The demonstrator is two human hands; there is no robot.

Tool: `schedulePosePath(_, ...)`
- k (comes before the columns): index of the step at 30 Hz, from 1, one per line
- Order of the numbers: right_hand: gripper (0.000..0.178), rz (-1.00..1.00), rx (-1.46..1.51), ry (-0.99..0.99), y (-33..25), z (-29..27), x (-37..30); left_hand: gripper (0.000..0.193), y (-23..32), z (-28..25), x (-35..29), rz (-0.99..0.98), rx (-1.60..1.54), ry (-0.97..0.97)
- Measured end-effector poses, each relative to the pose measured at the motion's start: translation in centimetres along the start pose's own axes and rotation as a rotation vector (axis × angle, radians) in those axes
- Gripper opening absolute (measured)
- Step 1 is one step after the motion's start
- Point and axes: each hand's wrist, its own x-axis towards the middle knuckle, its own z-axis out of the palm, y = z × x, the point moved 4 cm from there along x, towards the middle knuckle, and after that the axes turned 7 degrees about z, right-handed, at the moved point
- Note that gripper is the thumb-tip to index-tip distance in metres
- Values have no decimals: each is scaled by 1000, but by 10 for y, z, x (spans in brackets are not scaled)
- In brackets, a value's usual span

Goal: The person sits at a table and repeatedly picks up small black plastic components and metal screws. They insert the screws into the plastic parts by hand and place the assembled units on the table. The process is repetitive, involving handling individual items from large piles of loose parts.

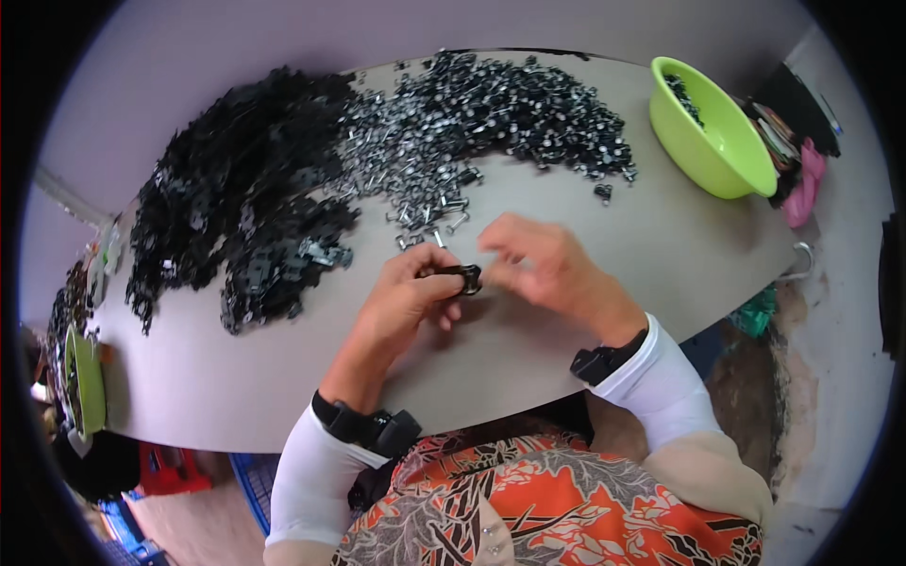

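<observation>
Head view: left hand (408, 292) pinches a small black metal clip (462, 278) near the tabletop's (585, 340) front edge; right hand (547, 269), blurred, seems to touch it, fingers loosely curled.

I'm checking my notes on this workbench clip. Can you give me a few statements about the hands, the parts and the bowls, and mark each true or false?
1. The left hand holds a small black part. True.
2. The right hand rests inside the green bowl. False: it is over the table, close to the black part.
3. The green bowl on the right is empty. False: it holds a few dark parts.
4. A pile of black flat pieces lies left of a pile of silvery metal parts. True.
</observation>
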Motion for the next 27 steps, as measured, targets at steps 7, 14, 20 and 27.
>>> schedulePosePath(7, 18, 230, -592, 263, 107, -95, -11, 21, 0, 1, -2, -59, 3, 29)
schedulePosePath(14, 18, 70, -567, -100, 113, -62, -17, 18, -16, -2, 8, 59, -117, 21)
schedulePosePath(20, 14, 2, -571, -210, 63, -35, -8, 11, -24, -3, 16, 59, -144, -36)
schedulePosePath(27, 11, -133, -547, -212, 40, -17, -8, 10, -24, -5, 16, 70, -148, -25)
